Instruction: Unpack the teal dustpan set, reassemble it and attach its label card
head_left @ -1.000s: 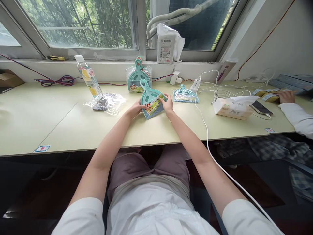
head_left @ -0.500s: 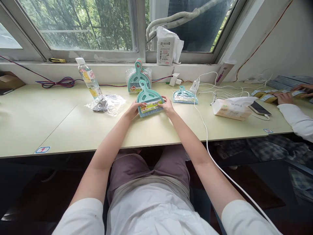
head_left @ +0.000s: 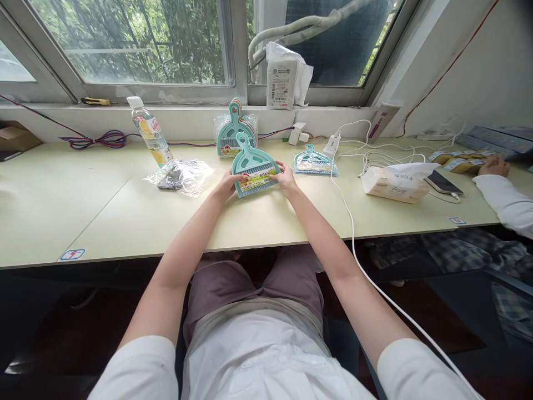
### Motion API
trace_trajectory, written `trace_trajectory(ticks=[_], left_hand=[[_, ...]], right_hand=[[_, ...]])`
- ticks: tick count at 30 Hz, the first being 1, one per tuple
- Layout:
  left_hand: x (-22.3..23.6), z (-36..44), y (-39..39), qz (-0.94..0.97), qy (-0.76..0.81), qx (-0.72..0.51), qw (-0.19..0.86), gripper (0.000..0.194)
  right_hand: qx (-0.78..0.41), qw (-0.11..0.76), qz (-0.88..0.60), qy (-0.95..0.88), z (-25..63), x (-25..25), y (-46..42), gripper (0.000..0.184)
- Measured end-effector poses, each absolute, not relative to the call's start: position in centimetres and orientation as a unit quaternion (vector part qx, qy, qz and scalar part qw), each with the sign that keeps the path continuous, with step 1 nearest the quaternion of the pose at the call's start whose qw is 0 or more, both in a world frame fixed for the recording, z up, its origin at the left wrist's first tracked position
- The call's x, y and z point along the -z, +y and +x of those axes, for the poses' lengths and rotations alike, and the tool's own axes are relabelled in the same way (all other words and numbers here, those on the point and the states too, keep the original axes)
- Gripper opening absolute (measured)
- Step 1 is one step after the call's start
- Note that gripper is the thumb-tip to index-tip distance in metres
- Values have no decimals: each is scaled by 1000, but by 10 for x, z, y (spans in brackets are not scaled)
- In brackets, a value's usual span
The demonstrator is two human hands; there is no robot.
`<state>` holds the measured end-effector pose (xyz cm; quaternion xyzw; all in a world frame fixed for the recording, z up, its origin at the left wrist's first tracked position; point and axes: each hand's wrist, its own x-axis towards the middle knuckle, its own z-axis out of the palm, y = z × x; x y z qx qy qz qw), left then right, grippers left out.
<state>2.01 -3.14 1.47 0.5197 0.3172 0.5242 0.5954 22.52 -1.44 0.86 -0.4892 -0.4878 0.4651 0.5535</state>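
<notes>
A seated person held a teal mini dustpan-and-brush set (head_left: 254, 171) between both hands at the far middle of a pale desk (head_left: 125, 216), arms stretched straight out from the body. The left hand (head_left: 227, 186) gripped the set's left edge and the right hand (head_left: 286, 179) its right edge, fingers curled round the wide bristle end, so neither hand was nearer than the other. The set's long axis ran near to far, its handle pointing away toward the window and tipped slightly left, its labelled broad end closest to the person. Just beyond it a bagged stack of similar dustpans (head_left: 234, 132) stood against the sill, and another set (head_left: 314, 162) lay flat on the desk to the right, apart from the hands. A crumpled clear wrapper (head_left: 180, 175) and a drink bottle (head_left: 150, 133) lay to the left. At the far right edge, a co-worker's hand (head_left: 493, 165) rested on small packets.
</notes>
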Motion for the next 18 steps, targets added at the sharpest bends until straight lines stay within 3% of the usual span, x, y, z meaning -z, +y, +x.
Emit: trace_trajectory(ticks=[4, 10, 18], left_hand=[[-14, 20, -27, 507, 312, -554, 581, 58], [-13, 16, -25, 489, 298, -607, 551, 69], [-14, 18, -27, 493, 319, -602, 541, 74]], right_hand=[[-485, 582, -505, -413, 225, -9, -15, 62], [-625, 528, -405, -407, 217, -9, -23, 13], [-674, 510, -327, -423, 204, -4, -29, 26]])
